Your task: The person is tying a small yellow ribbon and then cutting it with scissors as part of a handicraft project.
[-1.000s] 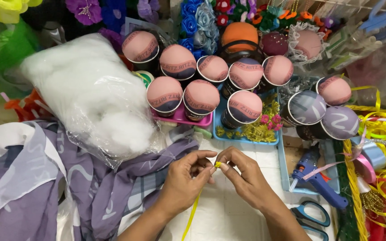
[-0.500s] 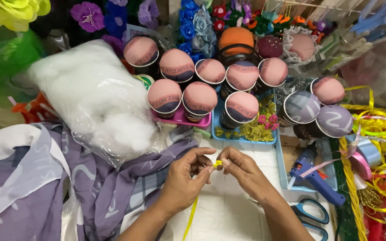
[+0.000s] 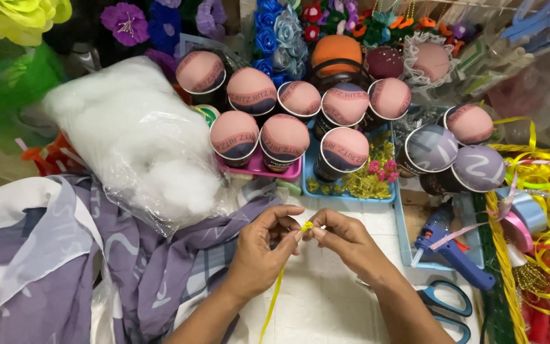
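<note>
- Both hands sit slightly lower than a second ago.
- Left hand and right hand pinch yellow ribbon; its tail trails toward 6 o'clock.
- Glue gun at 3 o'clock.
- Stuffing bag at 10 o'clock.
- Covered cups at 12 o'clock.

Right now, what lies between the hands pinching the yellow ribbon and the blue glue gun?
In the head view, only bare white table and the light blue tray's rim lie between the right hand and the glue gun.

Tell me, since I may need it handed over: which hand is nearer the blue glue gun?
Right. The right hand sits just left of the glue gun; the left hand is farther left, both pinching a yellow ribbon.
</note>
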